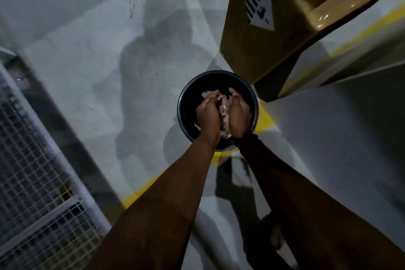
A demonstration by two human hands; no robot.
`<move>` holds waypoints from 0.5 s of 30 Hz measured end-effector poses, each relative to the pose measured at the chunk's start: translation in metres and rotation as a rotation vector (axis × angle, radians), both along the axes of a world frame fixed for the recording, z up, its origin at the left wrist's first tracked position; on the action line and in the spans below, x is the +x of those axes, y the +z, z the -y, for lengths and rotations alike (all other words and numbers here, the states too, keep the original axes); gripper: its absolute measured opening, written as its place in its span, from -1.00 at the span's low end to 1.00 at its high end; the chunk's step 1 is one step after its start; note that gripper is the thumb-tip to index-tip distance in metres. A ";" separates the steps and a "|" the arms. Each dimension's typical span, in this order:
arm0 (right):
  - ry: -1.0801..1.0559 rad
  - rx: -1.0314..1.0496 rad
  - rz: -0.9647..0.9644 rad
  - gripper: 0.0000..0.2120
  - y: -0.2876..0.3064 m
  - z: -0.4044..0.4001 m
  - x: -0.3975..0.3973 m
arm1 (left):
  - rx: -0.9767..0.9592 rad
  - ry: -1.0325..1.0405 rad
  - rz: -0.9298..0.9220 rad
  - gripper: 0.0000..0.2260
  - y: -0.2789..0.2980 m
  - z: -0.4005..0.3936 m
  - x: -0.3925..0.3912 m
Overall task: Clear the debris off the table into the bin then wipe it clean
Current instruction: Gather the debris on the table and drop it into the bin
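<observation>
the debris [224, 110] is a pale crumpled wad, pressed between your two hands directly over the open mouth of the bin [186, 98]. your left hand [208, 112] cups it from one side with its fingers curled over the top of the wad, and your right hand [239, 114] cups it from the other side, fingers bent inward against it; the wad shows in the gap between your palms and pokes out past your fingertips. a few pale scraps seem to lie inside the bin below your hands, though it is too dark in there to be sure. the bin is round and dark, standing on the grey floor [83, 68] beside a yellow painted line [144, 188]. both your forearms reach forward and down to it. a brown cardboard box [258, 35] with a white striped triangle mark stands just behind the bin. a wire mesh panel [32, 171] runs along the left edge. your shadow falls across the floor ahead.
</observation>
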State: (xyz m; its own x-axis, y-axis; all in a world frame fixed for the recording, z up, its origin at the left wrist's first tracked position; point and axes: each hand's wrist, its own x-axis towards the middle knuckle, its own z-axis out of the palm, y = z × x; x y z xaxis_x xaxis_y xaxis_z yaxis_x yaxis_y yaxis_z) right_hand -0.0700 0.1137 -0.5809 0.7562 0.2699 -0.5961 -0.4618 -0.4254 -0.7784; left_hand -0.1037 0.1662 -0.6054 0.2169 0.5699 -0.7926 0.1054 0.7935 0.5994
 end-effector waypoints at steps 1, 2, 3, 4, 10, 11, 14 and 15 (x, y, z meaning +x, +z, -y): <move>0.012 0.005 0.001 -0.64 -0.006 0.002 0.004 | -0.008 0.002 -0.005 -0.82 -0.007 -0.003 -0.001; 0.019 0.008 0.006 -0.64 -0.011 0.004 0.007 | 0.001 -0.002 -0.016 -0.82 -0.008 -0.005 -0.002; 0.023 0.018 0.016 -0.64 -0.012 0.006 0.009 | 0.019 -0.011 -0.026 -0.81 -0.006 -0.006 -0.004; 0.026 0.022 0.025 -0.65 -0.009 0.008 0.011 | 0.040 -0.029 -0.035 -0.79 -0.002 -0.007 -0.007; -0.034 0.098 0.039 -0.67 0.080 0.019 0.002 | 0.063 -0.103 0.014 -0.81 0.101 -0.007 -0.023; -0.023 0.113 0.034 -0.68 0.101 0.023 -0.002 | 0.045 -0.090 0.034 -0.84 0.127 -0.003 -0.026; -0.020 0.196 0.012 -0.70 0.170 0.034 -0.019 | 0.088 -0.093 0.074 -0.85 0.196 0.011 -0.037; -0.018 0.213 0.030 -0.68 0.201 0.040 -0.025 | 0.133 -0.127 0.076 -0.85 0.223 0.017 -0.042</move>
